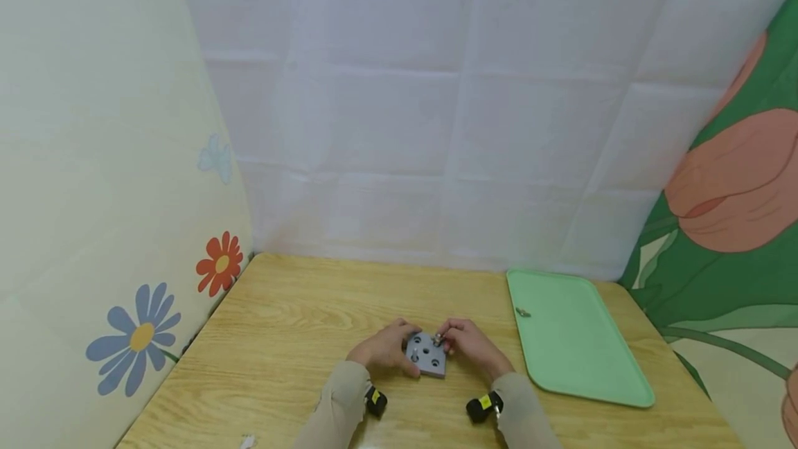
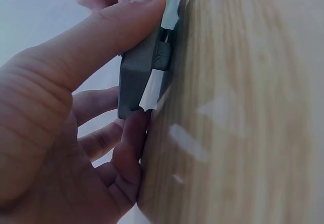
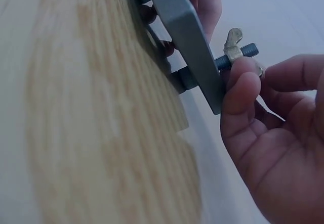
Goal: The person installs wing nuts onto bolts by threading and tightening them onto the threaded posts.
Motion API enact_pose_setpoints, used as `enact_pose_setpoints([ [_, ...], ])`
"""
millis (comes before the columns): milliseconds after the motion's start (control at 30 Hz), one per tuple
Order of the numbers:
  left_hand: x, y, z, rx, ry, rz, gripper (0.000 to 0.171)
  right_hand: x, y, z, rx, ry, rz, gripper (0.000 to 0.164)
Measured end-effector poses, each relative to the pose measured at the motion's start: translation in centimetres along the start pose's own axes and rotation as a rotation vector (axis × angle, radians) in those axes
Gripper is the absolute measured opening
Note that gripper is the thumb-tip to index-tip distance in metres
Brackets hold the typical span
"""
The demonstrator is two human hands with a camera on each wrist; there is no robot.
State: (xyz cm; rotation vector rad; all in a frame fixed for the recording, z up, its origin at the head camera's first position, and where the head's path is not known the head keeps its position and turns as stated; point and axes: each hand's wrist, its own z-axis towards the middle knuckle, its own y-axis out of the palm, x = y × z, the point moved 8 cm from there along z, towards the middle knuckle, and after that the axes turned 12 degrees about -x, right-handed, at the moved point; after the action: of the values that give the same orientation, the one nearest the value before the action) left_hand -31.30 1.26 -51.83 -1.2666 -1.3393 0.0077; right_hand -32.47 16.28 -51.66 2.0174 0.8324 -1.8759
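Observation:
A grey square plate (image 1: 426, 364) with several holes is held just over the wooden table. My left hand (image 1: 385, 348) grips its left side, the thumb on the upper face and fingers at the edge and underneath. A knurled bolt head (image 2: 163, 56) sticks out below the plate in the left wrist view. Beyond the plate's other side, my right hand (image 1: 472, 346) pinches a brass-coloured wing nut (image 3: 233, 51) between thumb and fingers. That nut sits around a dark threaded bolt (image 3: 223, 62), which passes through the plate near a corner and protrudes past the nut.
A light green tray (image 1: 580, 345) lies at the right of the table (image 1: 299, 317), with another wing nut (image 1: 522, 312) near its left edge. A small whitish object (image 1: 247, 442) is at the front left. Cloth walls stand behind and at both sides.

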Motion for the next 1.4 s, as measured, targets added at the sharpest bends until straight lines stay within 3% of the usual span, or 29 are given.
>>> enact_pose_setpoints([
  [400, 0.17, -0.04, -0.02, -0.007, 0.013, -0.012, 0.078, 0.11, -0.20, -0.06, 0.002, 0.011, -0.063, 0.010],
  [700, 0.06, -0.01, 0.16, 0.000, 0.015, -0.002, 0.079, -0.27, -0.01, 0.05, 0.007, -0.003, -0.105, 0.031],
  [967, -0.17, 0.05, 0.33, 0.002, 0.024, 0.000, 0.079, -0.12, 0.05, 0.02, 0.006, 0.018, -0.145, 0.019],
  [1400, 0.06, 0.00, 0.05, -0.001, 0.021, -0.045, 0.078, 0.03, -0.08, 0.02, 0.034, 0.057, -0.167, 0.013],
])
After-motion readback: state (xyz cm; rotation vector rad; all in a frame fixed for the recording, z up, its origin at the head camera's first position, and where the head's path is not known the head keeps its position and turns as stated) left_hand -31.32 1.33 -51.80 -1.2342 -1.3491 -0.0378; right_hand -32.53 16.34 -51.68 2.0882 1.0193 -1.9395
